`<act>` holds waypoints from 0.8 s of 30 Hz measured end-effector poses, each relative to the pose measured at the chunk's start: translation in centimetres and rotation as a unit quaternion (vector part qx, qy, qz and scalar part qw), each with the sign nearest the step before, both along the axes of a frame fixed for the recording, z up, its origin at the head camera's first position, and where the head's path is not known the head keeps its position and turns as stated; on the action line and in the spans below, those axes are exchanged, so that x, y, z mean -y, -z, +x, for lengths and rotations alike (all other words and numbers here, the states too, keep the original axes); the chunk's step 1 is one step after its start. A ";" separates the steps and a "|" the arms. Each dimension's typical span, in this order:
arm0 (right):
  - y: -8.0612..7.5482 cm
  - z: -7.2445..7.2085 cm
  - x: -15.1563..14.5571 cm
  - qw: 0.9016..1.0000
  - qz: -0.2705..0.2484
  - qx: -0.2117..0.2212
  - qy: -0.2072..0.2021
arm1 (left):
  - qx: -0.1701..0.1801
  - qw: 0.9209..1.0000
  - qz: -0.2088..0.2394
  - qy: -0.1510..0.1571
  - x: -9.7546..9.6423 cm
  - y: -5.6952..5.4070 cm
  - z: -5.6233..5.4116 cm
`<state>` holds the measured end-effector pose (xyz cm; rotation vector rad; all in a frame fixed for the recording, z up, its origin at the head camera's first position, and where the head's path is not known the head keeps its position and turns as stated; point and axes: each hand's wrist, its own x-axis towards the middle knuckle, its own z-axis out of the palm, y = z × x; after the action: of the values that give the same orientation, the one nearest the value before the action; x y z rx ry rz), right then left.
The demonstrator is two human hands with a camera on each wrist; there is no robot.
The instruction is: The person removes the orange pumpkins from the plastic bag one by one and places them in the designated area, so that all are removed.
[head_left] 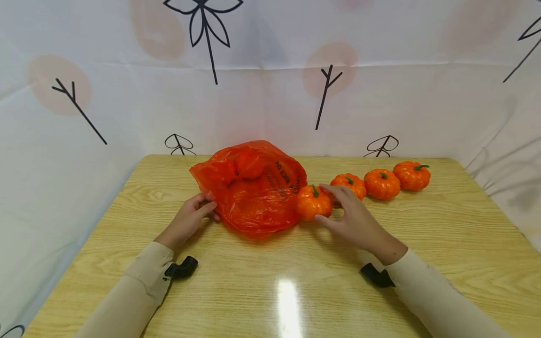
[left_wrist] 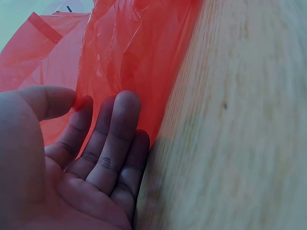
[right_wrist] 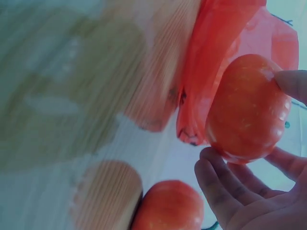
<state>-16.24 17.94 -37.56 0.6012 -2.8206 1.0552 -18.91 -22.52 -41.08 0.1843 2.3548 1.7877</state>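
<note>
The right hand (head_left: 357, 220) curls thumb and fingers around a small pumpkin (head_left: 313, 203), beside the red bag (head_left: 253, 188). The left hand (head_left: 190, 220) pinches the bag's edge between thumb and fingers. I judge this the loading step; next, the mouth needs holding open.

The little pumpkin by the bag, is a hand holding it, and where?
Yes. The right hand holds the small pumpkin by its sides, thumb below and fingers above. The left hand pinches the orange plastic bag at its edge.
</note>
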 end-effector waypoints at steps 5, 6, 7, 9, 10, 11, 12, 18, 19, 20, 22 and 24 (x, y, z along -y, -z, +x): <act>-0.1 0.1 -1.0 1.000 0.008 0.011 0.004 | 0.001 1.000 0.000 0.000 -0.1 0.0 -0.1; -0.1 0.1 -1.2 1.000 0.009 0.012 0.003 | 0.002 1.000 0.000 0.000 -0.1 0.0 -0.1; -0.1 0.1 -1.4 1.000 0.011 0.013 0.002 | 0.003 1.000 0.000 0.000 -0.1 0.0 -0.1; -0.2 0.1 -1.8 1.000 0.016 0.019 0.000 | 0.003 1.000 -0.001 0.000 -0.1 0.0 -0.2; -0.3 0.1 -1.9 1.000 0.019 0.022 0.000 | 0.004 1.000 -0.001 0.000 0.0 0.0 -0.2; -0.4 0.1 -2.1 0.999 0.022 0.026 -0.001 | 0.004 1.000 -0.002 0.000 0.0 0.0 -0.2; -0.5 0.1 -2.3 0.999 0.024 0.030 -0.001 | 0.003 1.000 -0.001 0.001 0.0 0.0 -0.1; -1.0 0.0 -3.1 0.999 0.034 0.040 0.002 | 0.003 1.000 -0.001 0.001 0.0 0.0 -0.1; -1.0 0.0 -3.2 0.999 0.037 0.040 0.002 | 0.003 1.000 -0.002 0.001 0.0 0.0 -0.1; -1.0 -0.1 -3.3 0.998 0.039 0.040 0.003 | 0.004 1.000 -0.002 0.001 0.0 0.0 -0.1; -1.0 -0.2 -3.5 0.998 0.041 0.042 0.004 | 0.007 1.000 -0.003 0.000 0.0 0.0 -0.1; -0.9 -0.3 -3.6 0.998 0.043 0.042 0.005 | 0.007 1.000 -0.002 0.001 0.0 0.0 -0.1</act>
<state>-16.52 21.54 -36.68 0.5626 -2.9511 0.9844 -18.97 -22.51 -41.04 0.1724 2.3471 1.7783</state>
